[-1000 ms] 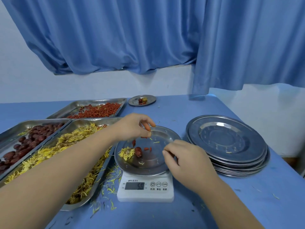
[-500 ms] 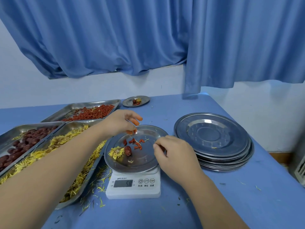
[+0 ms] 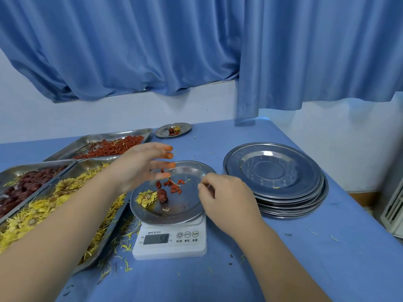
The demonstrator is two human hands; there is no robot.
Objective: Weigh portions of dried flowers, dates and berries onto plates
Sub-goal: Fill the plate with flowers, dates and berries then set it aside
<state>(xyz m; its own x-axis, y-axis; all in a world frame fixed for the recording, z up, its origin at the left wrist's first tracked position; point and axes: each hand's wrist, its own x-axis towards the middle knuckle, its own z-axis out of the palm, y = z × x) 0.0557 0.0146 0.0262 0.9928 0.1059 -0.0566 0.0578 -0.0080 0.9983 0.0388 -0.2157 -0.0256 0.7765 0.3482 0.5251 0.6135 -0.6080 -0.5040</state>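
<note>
Head view cuts off the date tray (image 3: 32, 184) and flower tray (image 3: 65, 203) at nine o'clock, both forearms hiding part of them. Berry tray (image 3: 113, 147) lies at eleven o'clock. Left hand (image 3: 139, 168) hovers over the plate (image 3: 187, 205) on the scale (image 3: 172, 240), fingers spread wide, holding nothing. On the plate lie a flower (image 3: 146, 198), a date (image 3: 162, 195) and berries (image 3: 172, 186). Right hand (image 3: 226, 199) pinches the plate's three-o'clock rim. Stacked plates (image 3: 274, 177) sit at two o'clock, beside bare table (image 3: 316, 258). Scale digits are too blurred to read surely.
</note>
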